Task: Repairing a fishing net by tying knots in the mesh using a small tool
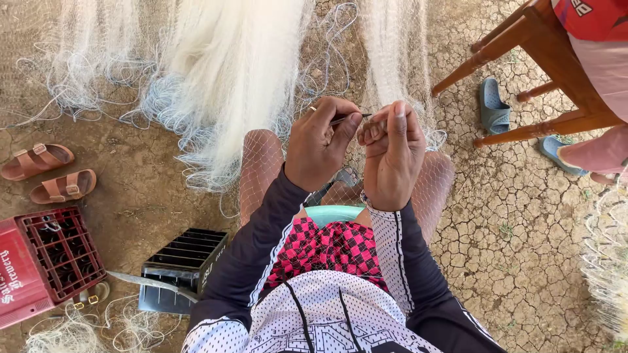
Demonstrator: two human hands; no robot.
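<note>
Netting repair appears to be at the knot-forming step. The left hand pinches a thin dark needle between thumb and forefinger, its tip pointing toward the right hand. The right hand, fingers pressed together, pinches a strand of the white fishing net, which drapes over both knees and spreads out beyond the hands across the cracked ground. Judged next: keeping the mesh taut while the needle passes through calls for steady tension.
</note>
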